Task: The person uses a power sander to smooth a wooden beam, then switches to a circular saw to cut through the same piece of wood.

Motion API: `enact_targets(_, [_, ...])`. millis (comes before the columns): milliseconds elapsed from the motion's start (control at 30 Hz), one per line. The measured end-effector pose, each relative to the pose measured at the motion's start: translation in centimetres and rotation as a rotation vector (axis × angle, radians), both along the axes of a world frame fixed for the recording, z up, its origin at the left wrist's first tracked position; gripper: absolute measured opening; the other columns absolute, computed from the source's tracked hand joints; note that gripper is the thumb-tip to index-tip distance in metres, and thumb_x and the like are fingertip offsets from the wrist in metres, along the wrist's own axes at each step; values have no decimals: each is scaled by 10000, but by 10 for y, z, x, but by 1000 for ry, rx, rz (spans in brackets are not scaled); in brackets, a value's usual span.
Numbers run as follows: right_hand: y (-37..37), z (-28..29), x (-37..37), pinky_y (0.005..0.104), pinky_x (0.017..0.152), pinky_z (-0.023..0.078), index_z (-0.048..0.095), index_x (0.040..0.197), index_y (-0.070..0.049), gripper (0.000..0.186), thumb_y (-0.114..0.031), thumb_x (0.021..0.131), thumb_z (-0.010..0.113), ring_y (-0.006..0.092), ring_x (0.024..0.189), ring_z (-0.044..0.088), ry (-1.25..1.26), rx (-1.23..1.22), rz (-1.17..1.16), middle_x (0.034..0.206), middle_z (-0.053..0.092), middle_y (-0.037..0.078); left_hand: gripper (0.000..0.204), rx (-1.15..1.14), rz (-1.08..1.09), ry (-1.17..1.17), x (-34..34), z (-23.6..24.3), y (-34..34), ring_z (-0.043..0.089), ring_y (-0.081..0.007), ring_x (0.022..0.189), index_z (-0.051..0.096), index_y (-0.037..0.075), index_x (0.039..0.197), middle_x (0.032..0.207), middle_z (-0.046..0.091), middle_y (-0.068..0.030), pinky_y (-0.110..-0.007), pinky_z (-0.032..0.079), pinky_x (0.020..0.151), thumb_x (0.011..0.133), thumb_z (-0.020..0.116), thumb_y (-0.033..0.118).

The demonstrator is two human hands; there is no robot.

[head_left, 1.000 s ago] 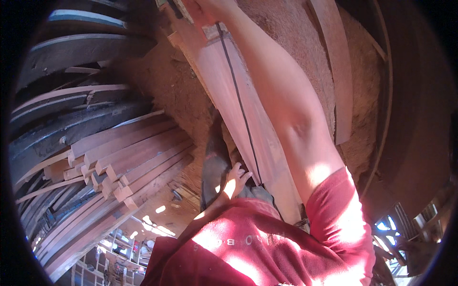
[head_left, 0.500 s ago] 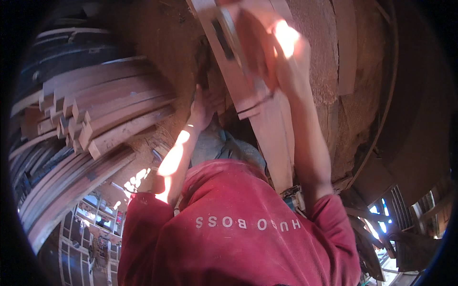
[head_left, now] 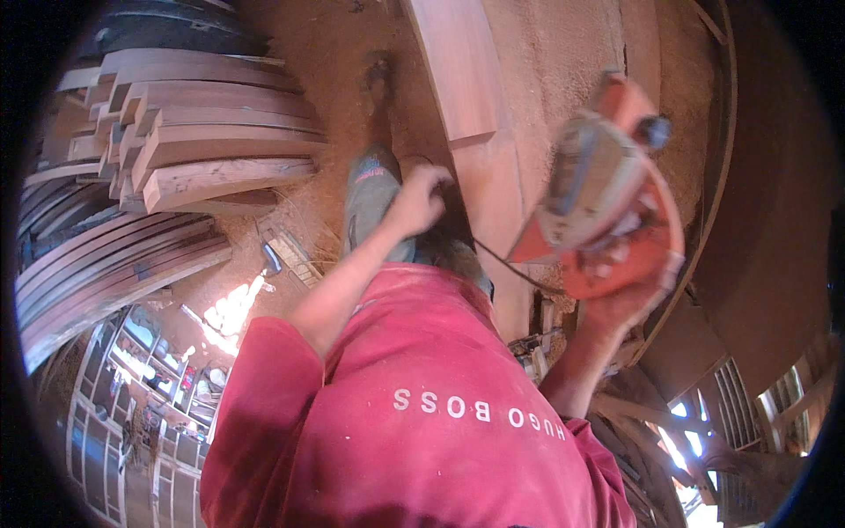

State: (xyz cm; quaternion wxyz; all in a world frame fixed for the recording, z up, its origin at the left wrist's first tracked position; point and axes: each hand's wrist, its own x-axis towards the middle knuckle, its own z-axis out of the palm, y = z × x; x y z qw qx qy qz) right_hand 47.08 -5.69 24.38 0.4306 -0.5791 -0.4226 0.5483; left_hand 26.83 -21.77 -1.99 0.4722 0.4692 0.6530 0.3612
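My right hand (head_left: pixel 629 299) grips an orange power tool that looks like an electric hand planer (head_left: pixel 647 224), held up to the right of the workpiece. Its pale, flat sole and a dark round knob show, blurred by motion. A thin dark cord (head_left: pixel 515 268) runs from near the tool toward my lap. My left hand (head_left: pixel 421 204) has its fingers curled in front of my thigh, beside the cord; whatever it may hold is hidden. Ahead of me a reddish wooden board (head_left: pixel 462 75) lies on a longer wooden plank (head_left: pixel 500 198), with neither hand touching it.
Stacked squared timbers (head_left: pixel 224 136) lie to the left, their cut ends toward me. Curved planks (head_left: pixel 114 290) are piled below them. Sawdust (head_left: pixel 304 53) covers the ground. A large dark sheet (head_left: pixel 766 176) curves along the right side.
My right hand has lifted the planer off the board and swung it right and nearer me, tilting its sole into view. My left hand has moved slightly right, its fingers now curled.
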Motion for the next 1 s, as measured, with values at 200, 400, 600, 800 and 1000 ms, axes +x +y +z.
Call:
enact_targets(200, [61,92,30,305,515,515,618,1218,28,716,-604,881,638,134,567,603,95,225,87,735,654,39,563,-473,-474,-159,38,8,-28,574,-380,1189,580,13,1189,1257,561,-223,-457,468,1030,776,833,302])
enact_targets(400, [97,156,57,317,524,523,607,1228,10,682,-588,900,607,145,578,605,78,315,110,759,648,43,632,-339,-72,-1,51,21,-16,584,-480,1096,478,51,1264,1203,560,-270,-532,493,946,835,788,396])
enact_targets(600, [116,180,71,330,533,530,596,1238,-8,648,-572,919,576,155,589,606,19,338,92,782,642,47,220,-149,64,-24,40,21,7,617,-436,963,612,40,1077,962,582,-231,-511,507,805,998,587,244])
enact_targets(800, [130,192,75,342,542,538,586,1247,-25,615,-555,937,546,166,599,608,-43,330,83,806,636,51,218,187,529,268,-72,-5,101,695,-390,757,645,-3,1061,797,674,-234,-488,530,671,1004,587,200])
enact_targets(1000, [138,200,77,354,551,546,575,1257,-43,583,-539,956,515,176,610,609,-57,328,71,829,630,55,366,374,587,94,-191,88,184,683,-363,753,640,23,1153,854,684,-202,-440,547,739,1069,456,328])
